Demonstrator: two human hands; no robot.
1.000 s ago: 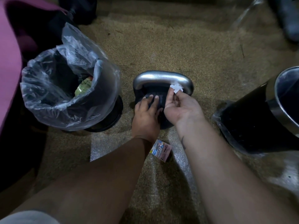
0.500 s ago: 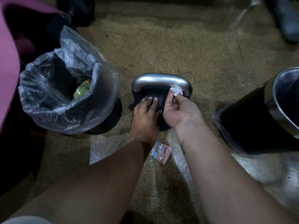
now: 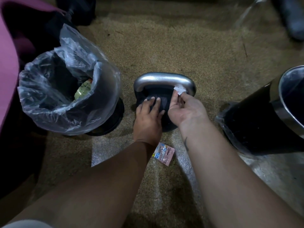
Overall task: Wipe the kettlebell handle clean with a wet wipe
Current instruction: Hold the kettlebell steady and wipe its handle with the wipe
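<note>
Right, quick notes. Kettlebell sits on the speckled floor, center of frame, dark body w/ a silver handle arching over the top.

L hand lies flat on the body, fingers straight, pressing down and gripping nothing. R hand has thumb and fingers pinched on a small crumpled white wet wipe, held against the right bend of the handle.

Containers:
- Left of frame: round dark bin lined w/ a clear plastic bag, bag edge puffed up and folded over the rim. Inside, a yellow-green wrapper shows against the far wall; the rest of the inside is dark, can't tell what else is there.
- Right edge: black bin w/ a shiny metal rim, partly cut off by the frame. The bit of the inside in view is dark, contents not readable.

Lower center, just beside the L wrist: a small pink and blue sachet lies flat on the floor. Pink fabric runs along the far left edge.
</note>
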